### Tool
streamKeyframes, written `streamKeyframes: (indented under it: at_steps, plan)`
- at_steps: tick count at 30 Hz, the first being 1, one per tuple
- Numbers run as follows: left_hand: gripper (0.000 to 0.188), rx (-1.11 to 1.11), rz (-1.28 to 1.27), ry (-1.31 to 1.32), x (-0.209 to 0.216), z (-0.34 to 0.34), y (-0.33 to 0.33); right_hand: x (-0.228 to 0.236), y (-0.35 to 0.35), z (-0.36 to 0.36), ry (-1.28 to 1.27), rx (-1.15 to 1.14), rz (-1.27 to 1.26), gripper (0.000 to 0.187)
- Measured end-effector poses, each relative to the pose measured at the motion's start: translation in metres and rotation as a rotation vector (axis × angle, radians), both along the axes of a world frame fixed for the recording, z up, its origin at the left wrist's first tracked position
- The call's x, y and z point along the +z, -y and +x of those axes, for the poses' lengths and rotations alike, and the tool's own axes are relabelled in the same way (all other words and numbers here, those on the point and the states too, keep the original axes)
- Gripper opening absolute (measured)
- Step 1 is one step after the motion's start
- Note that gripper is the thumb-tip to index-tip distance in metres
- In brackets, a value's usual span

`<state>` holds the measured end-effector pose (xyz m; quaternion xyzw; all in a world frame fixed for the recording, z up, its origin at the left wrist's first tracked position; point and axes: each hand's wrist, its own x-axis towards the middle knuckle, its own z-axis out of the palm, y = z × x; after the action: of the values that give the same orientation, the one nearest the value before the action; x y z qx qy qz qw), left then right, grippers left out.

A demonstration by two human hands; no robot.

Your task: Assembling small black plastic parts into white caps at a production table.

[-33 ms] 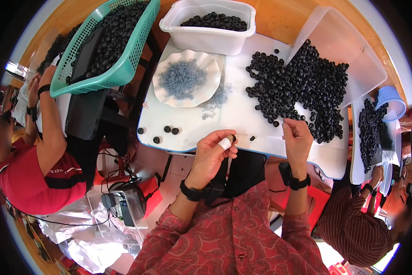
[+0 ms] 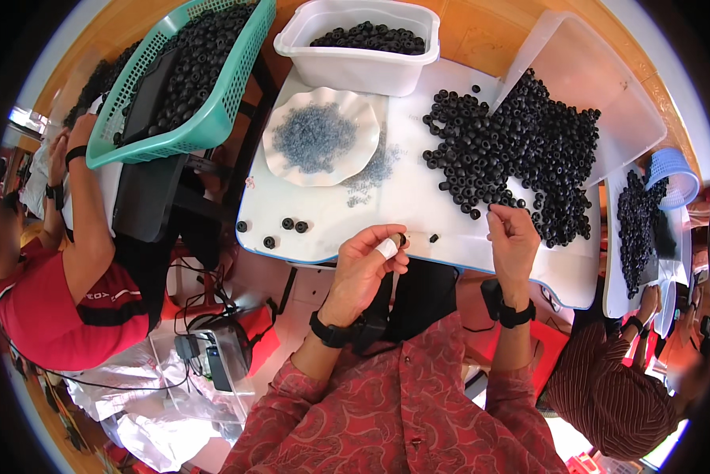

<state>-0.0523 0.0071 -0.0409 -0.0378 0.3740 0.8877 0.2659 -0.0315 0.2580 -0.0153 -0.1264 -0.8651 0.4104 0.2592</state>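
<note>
My left hand (image 2: 371,257) is closed at the front edge of the white table (image 2: 331,225), a strip of white tape round one digit. Between its fingertips is a small dark round piece (image 2: 402,238), partly hidden. My right hand (image 2: 514,237) is curled, thumb and fingertips pressed together, just in front of a heap of black ring-shaped pieces (image 2: 469,170); what it pinches, if anything, is hidden. One tiny black piece (image 2: 434,238) lies on the table between my hands. Left of them sit several loose black rings (image 2: 269,242). A wavy-rimmed white plate (image 2: 280,163) holds small clear bluish pieces (image 2: 315,138).
At the back stands a white tub (image 2: 359,71) of black pieces. A clear bin (image 2: 615,103) lies tipped behind the heap. A green basket (image 2: 212,130) of black parts is at left, beside a person in a red shirt (image 2: 78,316). Another person (image 2: 608,387) sits at right.
</note>
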Motion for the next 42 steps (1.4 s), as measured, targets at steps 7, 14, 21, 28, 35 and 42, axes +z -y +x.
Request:
streamKeyframes:
  at_steps: [7, 14, 21, 28, 35, 42]
  plan:
    - [0.025, 0.003, 0.002, -0.008, 0.003, 0.000, 0.001, 0.000, -0.013, -0.001, 0.005, -0.026, 0.031, 0.010]
    - [0.025, 0.001, 0.021, -0.006, 0.000, 0.001, 0.000, 0.017, 0.008, -0.010, 0.029, 0.074, 0.021, 0.010]
    - [0.024, -0.004, 0.000, -0.013, 0.003, 0.005, 0.007, 0.030, 0.073, -0.036, 0.050, 0.410, 0.107, 0.010]
    - [0.024, 0.022, -0.001, -0.016, 0.002, 0.006, 0.016, 0.011, 0.089, -0.081, 0.114, 0.513, 0.243, 0.013]
    - [0.025, 0.012, 0.024, -0.013, -0.001, 0.004, 0.024, 0.004, 0.092, -0.099, 0.144, 0.524, 0.292, 0.013]
    - [0.025, 0.011, 0.031, -0.017, -0.005, 0.004, 0.025, 0.009, 0.084, -0.090, 0.208, 0.468, 0.205, 0.007]
